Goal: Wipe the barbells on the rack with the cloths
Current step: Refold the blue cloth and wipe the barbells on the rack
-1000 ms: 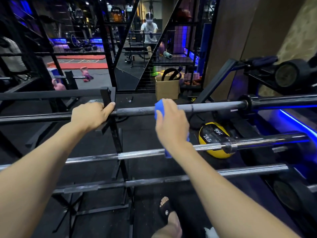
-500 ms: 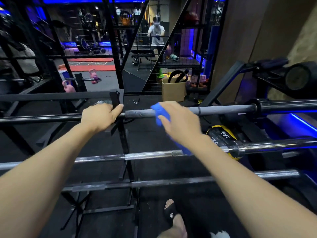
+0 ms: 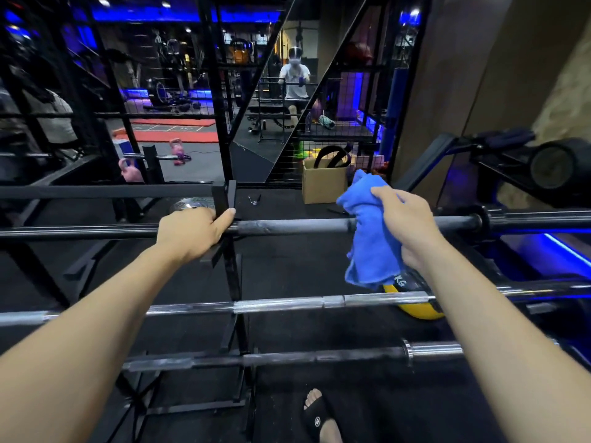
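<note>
Three barbells lie level on a black rack (image 3: 231, 282). The top barbell (image 3: 294, 226) is dark grey; my left hand (image 3: 188, 231) grips it beside the rack upright. My right hand (image 3: 407, 223) holds a blue cloth (image 3: 371, 238) draped over the same bar to the right, the cloth hanging down below it. Below runs a chrome middle barbell (image 3: 281, 306), and lowest a dull grey barbell (image 3: 287, 358) with a chrome sleeve at its right end.
A yellow and black medicine ball (image 3: 415, 306) sits on the floor behind the middle bar. A cardboard box (image 3: 323, 185) stands by the mesh wall. My sandalled foot (image 3: 319, 417) is under the lowest bar. A mirror reflects a person (image 3: 294, 78).
My right hand has slid right along the top bar with the blue cloth, which now hangs looser and more spread out. My left hand keeps its grip in place.
</note>
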